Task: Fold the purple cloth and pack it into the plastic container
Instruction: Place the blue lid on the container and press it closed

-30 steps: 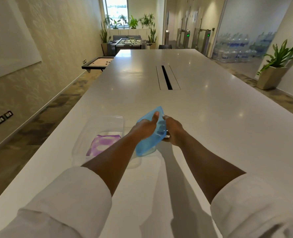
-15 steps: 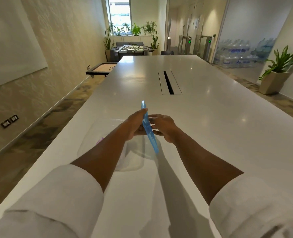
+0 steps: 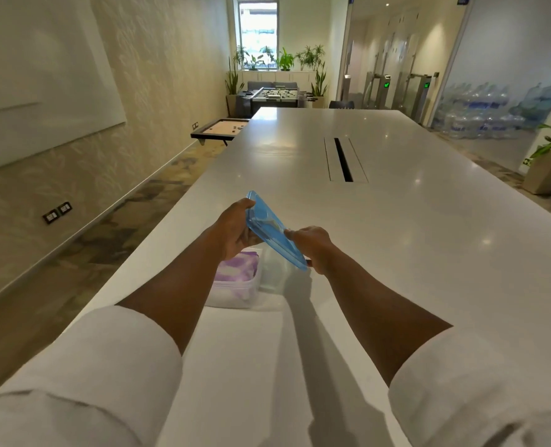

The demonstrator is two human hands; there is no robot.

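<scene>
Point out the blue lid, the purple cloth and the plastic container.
blue lid [image 3: 269, 225], head view, middle of its face.
purple cloth [image 3: 237, 269], head view, top fold.
plastic container [image 3: 232, 293], head view, near wall.

The lid [image 3: 269, 225] is translucent blue, while the cloth [image 3: 237, 269] carries a blotchy purple-and-white pattern — seen partly through the clear, colourless plastic container [image 3: 235, 293]. The counter [image 3: 413, 240] is glossy off-white with one black slot [image 3: 343, 159] towards twelve o'clock, and both sleeves [image 3: 83, 382] are plain white.
</scene>
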